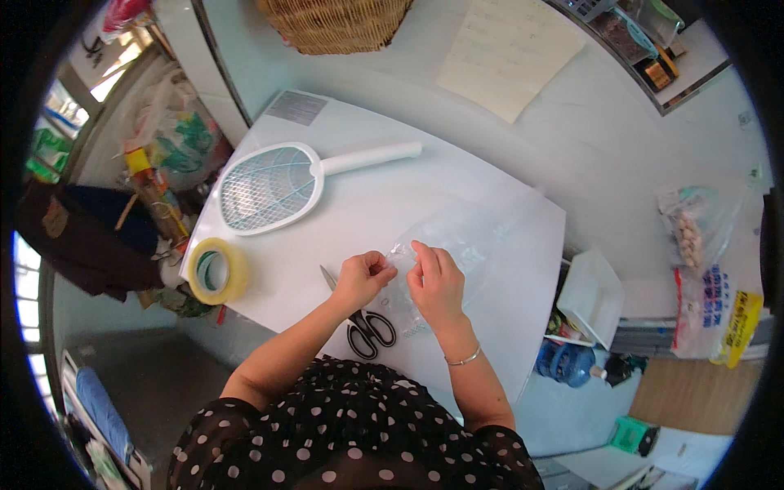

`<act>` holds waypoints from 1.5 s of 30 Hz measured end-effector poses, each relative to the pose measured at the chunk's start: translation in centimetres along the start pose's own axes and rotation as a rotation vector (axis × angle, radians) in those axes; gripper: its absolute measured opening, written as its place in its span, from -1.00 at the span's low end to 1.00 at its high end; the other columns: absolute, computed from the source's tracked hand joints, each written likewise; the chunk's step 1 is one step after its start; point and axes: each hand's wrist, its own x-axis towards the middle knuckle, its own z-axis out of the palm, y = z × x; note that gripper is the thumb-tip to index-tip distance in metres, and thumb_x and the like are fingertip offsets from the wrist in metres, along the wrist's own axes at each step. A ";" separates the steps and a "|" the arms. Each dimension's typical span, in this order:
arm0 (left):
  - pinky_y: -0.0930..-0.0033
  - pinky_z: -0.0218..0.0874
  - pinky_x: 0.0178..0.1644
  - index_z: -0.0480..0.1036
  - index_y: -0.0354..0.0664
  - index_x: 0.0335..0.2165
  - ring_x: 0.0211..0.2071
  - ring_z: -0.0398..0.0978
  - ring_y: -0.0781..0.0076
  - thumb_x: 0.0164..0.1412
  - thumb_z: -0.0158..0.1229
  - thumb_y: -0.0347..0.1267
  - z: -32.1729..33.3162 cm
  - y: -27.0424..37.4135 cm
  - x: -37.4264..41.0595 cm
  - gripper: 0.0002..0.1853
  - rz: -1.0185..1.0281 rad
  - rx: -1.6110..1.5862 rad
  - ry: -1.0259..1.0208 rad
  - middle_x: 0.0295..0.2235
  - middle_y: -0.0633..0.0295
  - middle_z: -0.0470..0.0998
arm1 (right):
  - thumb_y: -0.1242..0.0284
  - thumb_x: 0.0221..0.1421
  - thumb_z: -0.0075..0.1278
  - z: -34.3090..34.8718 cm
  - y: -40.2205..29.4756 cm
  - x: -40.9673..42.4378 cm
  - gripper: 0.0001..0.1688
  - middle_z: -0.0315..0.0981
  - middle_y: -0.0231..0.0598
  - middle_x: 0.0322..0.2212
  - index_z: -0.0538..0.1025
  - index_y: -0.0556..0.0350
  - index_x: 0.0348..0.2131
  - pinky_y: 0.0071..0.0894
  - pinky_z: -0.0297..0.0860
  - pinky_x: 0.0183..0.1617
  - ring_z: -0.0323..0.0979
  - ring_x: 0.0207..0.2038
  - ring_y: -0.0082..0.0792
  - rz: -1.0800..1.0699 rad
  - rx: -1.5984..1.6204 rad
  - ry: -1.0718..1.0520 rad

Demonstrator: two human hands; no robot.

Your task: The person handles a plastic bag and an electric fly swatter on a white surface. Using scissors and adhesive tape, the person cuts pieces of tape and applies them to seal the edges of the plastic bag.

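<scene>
A clear plastic bag [474, 260] lies spread on the white table [343, 214], its left edge gathered between my two hands. My left hand [362, 278] pinches the bag's edge with thumb and forefinger. Close by on the right, my right hand [436, 283] has its fingers bent over the plastic, and its grip is partly hidden. Scissors with black and white handles [371, 334] rest beside and partly under my left wrist, blades pointing up and left. On the table's left corner stands a roll of clear yellowish tape [236, 271].
A white electric fly swatter [272, 188] lies across the table's far left part. Beyond the table, a wicker basket [340, 24] and a paper sheet [511, 55] are at the wall. Right of the table are a white bin [591, 297] and a blue water bottle [566, 362].
</scene>
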 end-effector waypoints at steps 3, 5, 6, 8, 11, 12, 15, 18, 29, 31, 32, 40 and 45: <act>0.51 0.13 -0.56 0.41 -0.31 -0.56 -0.64 0.27 0.64 0.08 0.22 -0.42 -0.4 0.0 -0.7 -0.81 0.039 -0.070 -0.058 -0.68 0.33 0.41 | 0.69 -0.30 0.03 -0.5 -1.5 -0.2 -0.50 0.32 -0.24 -0.45 0.45 0.18 -0.20 -0.39 0.37 -0.49 0.37 -0.48 -0.28 -0.049 -0.056 0.057; 0.51 0.12 -0.57 0.41 -0.31 -0.56 -0.64 0.24 0.64 0.08 0.22 -0.41 -0.2 -0.4 -1.2 -0.80 0.091 -0.110 -0.067 -0.68 0.34 0.39 | 0.68 -0.31 0.04 -1.0 -1.9 0.2 -0.49 0.33 -0.24 -0.45 0.45 0.17 -0.20 -0.40 0.36 -0.50 0.37 -0.48 -0.28 -0.093 -0.088 0.072; 0.49 0.09 -0.57 0.40 -0.32 -0.56 -0.64 0.19 0.62 0.08 0.21 -0.42 -0.2 0.3 -1.8 -0.79 0.140 -0.076 -0.040 -0.70 0.33 0.34 | 0.69 -0.30 0.03 -1.3 -2.0 0.3 -0.47 0.32 -0.24 -0.44 0.45 0.17 -0.18 -0.39 0.36 -0.49 0.36 -0.47 -0.27 -0.103 -0.094 0.073; 0.48 0.08 -0.58 0.40 -0.34 -0.56 -0.64 0.18 0.61 0.09 0.20 -0.42 0.5 0.2 -2.3 -0.79 0.182 -0.060 0.005 -0.71 0.30 0.32 | 0.69 -0.29 0.01 -2.1 -1.8 0.3 -0.45 0.32 -0.23 -0.42 0.43 0.17 -0.15 -0.37 0.35 -0.46 0.35 -0.43 -0.26 -0.132 -0.096 0.069; 0.45 0.07 -0.57 0.38 -0.36 -0.57 -0.65 0.17 0.58 0.10 0.18 -0.41 0.7 -0.4 -2.6 -0.77 0.169 -0.038 0.085 -0.72 0.27 0.28 | 0.70 -0.24 -0.02 -2.3 -2.0 -0.3 -0.41 0.30 -0.23 -0.37 0.41 0.14 -0.09 -0.31 0.35 -0.41 0.33 -0.36 -0.23 0.000 -0.149 0.007; 0.45 0.07 -0.57 0.38 -0.37 -0.57 -0.65 0.17 0.58 0.10 0.18 -0.41 0.5 -0.1 -2.3 -0.77 0.180 -0.017 0.109 -0.72 0.27 0.28 | 0.71 -0.23 -0.03 -2.0 -2.2 -0.7 -0.41 0.31 -0.21 -0.36 0.41 0.13 -0.08 -0.29 0.35 -0.37 0.33 -0.33 -0.21 0.068 -0.170 -0.030; 0.43 0.09 -0.57 0.39 -0.36 -0.57 -0.66 0.20 0.57 0.09 0.16 -0.42 -0.1 0.5 -2.1 -0.78 0.161 0.046 0.157 -0.73 0.25 0.30 | 0.71 -0.20 -0.04 -0.3 -1.9 -3.5 -0.43 0.31 -0.19 -0.34 0.42 0.12 -0.08 -0.27 0.37 -0.30 0.34 -0.29 -0.18 0.245 -0.190 -0.146; 0.45 0.12 -0.56 0.39 -0.34 -0.57 -0.65 0.25 0.58 0.11 0.16 -0.41 0.2 -0.3 -1.4 -0.78 0.195 0.118 0.204 -0.71 0.26 0.35 | 0.70 -0.19 -0.03 0.0 -0.2 -4.8 -0.47 0.29 -0.20 -0.37 0.43 0.11 -0.11 -0.27 0.38 -0.32 0.34 -0.30 -0.18 0.275 -0.150 -0.187; 0.42 0.11 -0.56 0.40 -0.34 -0.57 -0.66 0.22 0.52 0.06 0.20 -0.41 1.2 0.8 -1.1 -0.78 0.241 0.206 0.228 -0.72 0.20 0.34 | 0.72 -0.18 -0.03 -2.6 -0.3 -3.5 -0.59 0.24 -0.21 -0.40 0.46 0.19 -0.22 -0.31 0.39 -0.37 0.32 -0.32 -0.20 0.169 -0.037 -0.032; 0.43 0.11 -0.56 0.39 -0.33 -0.58 -0.66 0.22 0.54 0.07 0.19 -0.39 1.4 0.2 -1.0 -0.77 0.296 0.198 0.263 -0.72 0.21 0.34 | 0.73 -0.19 -0.03 -2.8 -0.5 -3.5 -0.59 0.24 -0.20 -0.40 0.46 0.19 -0.23 -0.33 0.39 -0.38 0.32 -0.32 -0.20 0.172 -0.047 -0.022; 0.43 0.10 -0.56 0.39 -0.33 -0.58 -0.66 0.22 0.55 0.08 0.19 -0.39 1.4 0.0 -0.7 -0.77 0.324 0.194 0.280 -0.73 0.22 0.34 | 0.73 -0.19 -0.03 -2.9 -0.6 -3.4 -0.59 0.24 -0.19 -0.40 0.47 0.19 -0.23 -0.33 0.39 -0.38 0.32 -0.32 -0.20 0.173 -0.052 -0.017; 0.51 0.26 -0.30 0.45 -0.37 -0.20 -0.42 0.40 0.58 0.18 0.11 -0.39 -3.5 9.5 1.4 -0.74 0.262 -0.188 -0.058 -0.43 0.29 0.50 | 0.79 -0.13 -0.07 -6.5 -0.2 2.5 -0.62 0.32 -0.21 -0.42 0.53 0.18 -0.25 -0.39 0.33 -0.38 0.34 -0.43 -0.29 0.234 0.081 0.155; 0.36 0.20 -0.03 0.16 -0.21 0.15 -0.08 0.32 0.46 0.17 0.06 -0.46 -5.3 11.2 -2.1 -0.44 0.496 -0.357 -0.158 -0.02 0.17 0.34 | 0.68 -0.07 -0.03 -11.3 1.5 6.9 -0.71 0.36 -0.25 -0.49 0.57 0.12 -0.29 -0.46 0.30 -0.40 0.32 -0.52 -0.39 0.290 0.439 -0.046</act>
